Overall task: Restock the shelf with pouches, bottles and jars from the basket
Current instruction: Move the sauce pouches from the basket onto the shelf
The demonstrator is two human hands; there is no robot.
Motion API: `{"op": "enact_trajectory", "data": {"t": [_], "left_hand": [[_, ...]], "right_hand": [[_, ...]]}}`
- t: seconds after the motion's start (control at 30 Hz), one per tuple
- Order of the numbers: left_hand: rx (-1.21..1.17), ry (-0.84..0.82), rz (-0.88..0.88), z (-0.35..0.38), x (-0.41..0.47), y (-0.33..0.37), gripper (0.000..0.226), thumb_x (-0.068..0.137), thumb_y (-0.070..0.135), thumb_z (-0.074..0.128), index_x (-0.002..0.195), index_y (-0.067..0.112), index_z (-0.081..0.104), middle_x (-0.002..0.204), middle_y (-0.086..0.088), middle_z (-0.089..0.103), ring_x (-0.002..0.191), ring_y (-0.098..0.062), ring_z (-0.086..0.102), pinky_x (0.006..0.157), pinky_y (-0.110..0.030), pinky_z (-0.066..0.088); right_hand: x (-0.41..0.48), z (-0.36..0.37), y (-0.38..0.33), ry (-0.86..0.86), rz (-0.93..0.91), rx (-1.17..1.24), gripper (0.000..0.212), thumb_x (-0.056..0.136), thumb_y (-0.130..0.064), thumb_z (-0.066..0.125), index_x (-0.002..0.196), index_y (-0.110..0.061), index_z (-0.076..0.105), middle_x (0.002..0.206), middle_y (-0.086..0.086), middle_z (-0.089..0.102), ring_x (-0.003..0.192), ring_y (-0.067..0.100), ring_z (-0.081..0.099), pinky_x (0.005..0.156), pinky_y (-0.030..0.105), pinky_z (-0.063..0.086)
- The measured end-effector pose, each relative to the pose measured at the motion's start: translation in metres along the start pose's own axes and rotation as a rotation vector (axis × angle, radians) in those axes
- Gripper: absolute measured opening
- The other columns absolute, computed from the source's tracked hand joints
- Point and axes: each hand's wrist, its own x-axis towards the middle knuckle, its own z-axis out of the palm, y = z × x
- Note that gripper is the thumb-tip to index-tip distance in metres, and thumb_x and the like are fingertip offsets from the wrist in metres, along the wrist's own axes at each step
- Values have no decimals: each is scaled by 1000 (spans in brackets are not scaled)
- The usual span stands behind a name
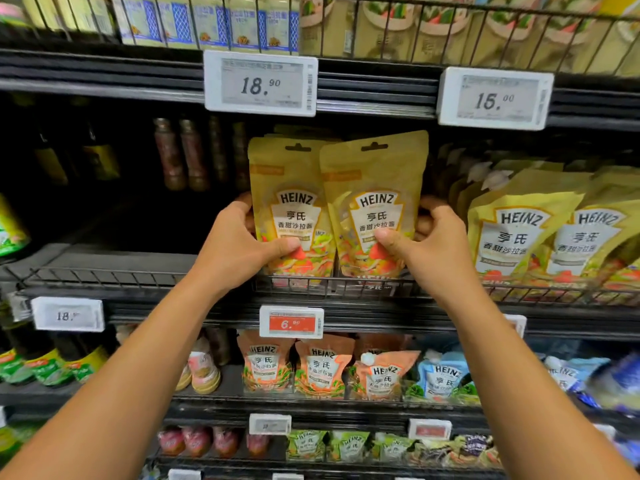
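Left hand (239,237) and right hand (426,237) each pinch a glossy yellow pouch (291,202), thumbs in front, fingers curled behind, above the wire shelf rail (138,277).

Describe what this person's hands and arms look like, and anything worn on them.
The left hand and right hand are bare: no gloves, and no rings show. The left forearm and right forearm are uncovered down to the frame's edge, with no sleeve, watch or bracelet in view. The thumbnails look short and unpainted.
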Motion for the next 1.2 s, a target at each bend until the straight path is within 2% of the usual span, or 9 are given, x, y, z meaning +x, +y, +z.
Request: {"op": "enact_trajectory", "data": {"t": [0.17, 0.23, 0.33, 0.5, 0.7, 0.9, 1.0, 1.1, 1.2], "left_hand": [[-30, 36, -7, 2, 3, 4, 51, 61, 59, 80, 103, 50, 54, 103, 18, 73, 96, 2, 69, 80, -27, 57], [-16, 72, -10, 3, 5, 3, 40, 70, 51, 81, 102, 47, 57, 102, 16, 73, 92, 1, 70, 80, -30, 59], [-5, 115, -12, 4, 5, 0, 32, 78, 36, 83, 100, 40, 60, 101, 11, 74, 89, -1, 71, 81, -37, 60], [39, 137, -17, 1, 5, -1, 35, 75, 39, 84, 102, 36, 62, 101, 11, 73, 92, -4, 70, 81, -39, 60], [68, 132, -29, 0, 4, 0, 34, 76, 38, 84, 101, 35, 62, 100, 11, 73, 91, -5, 69, 79, -37, 60], [68, 119, -12, 0, 0, 3, 31, 76, 39, 83, 99, 35, 62, 99, 16, 72, 87, 7, 67, 71, -22, 54], [83, 135, -7, 1, -2, 3, 41, 77, 42, 82, 108, 28, 60, 105, 15, 68, 94, 2, 65, 72, -22, 53], [134, 216, 11, 4, -10, 4, 47, 78, 45, 80, 108, 31, 47, 101, 20, 59, 91, 4, 59, 65, -16, 44], [140, 372, 146, 10, -21, 5, 47, 81, 43, 76, 112, 31, 42, 114, 7, 55, 106, -12, 55, 83, -25, 45]], "right_hand": [[-1, -1, -5, 44, 68, -134, 55, 75, -42, 85, 116, -30, 51, 107, -9, 69, 94, 4, 67, 73, 22, 57], [-1, 0, -9, 62, 84, -144, 55, 76, -45, 84, 117, -29, 52, 107, -8, 70, 92, 4, 67, 70, 21, 56], [-4, 2, -11, 105, 120, -247, 56, 77, -51, 80, 116, -19, 56, 108, -1, 68, 95, 16, 66, 80, 39, 58], [-10, 7, -11, 134, 185, -455, 58, 83, -57, 71, 117, -14, 54, 104, 8, 64, 102, 31, 59, 78, 43, 51], [-23, 13, -6, 191, 193, -484, 44, 87, -53, 69, 109, -20, 51, 96, -1, 64, 97, 29, 62, 78, 49, 54], [-29, 15, -3, 219, 190, -441, 47, 85, -53, 71, 112, -21, 51, 95, -7, 62, 96, 24, 62, 78, 48, 54], [-33, 17, -2, 277, 160, -411, 57, 84, -48, 75, 126, -17, 51, 116, 0, 61, 109, 22, 59, 89, 42, 52], [-37, 18, -2, 321, 134, -410, 76, 82, -41, 80, 142, -16, 41, 139, 3, 44, 125, 20, 48, 93, 29, 42], [-48, 20, -2, 320, 97, -411, 71, 83, -38, 80, 139, -20, 41, 136, 0, 41, 116, 21, 52, 92, 34, 47]]}}
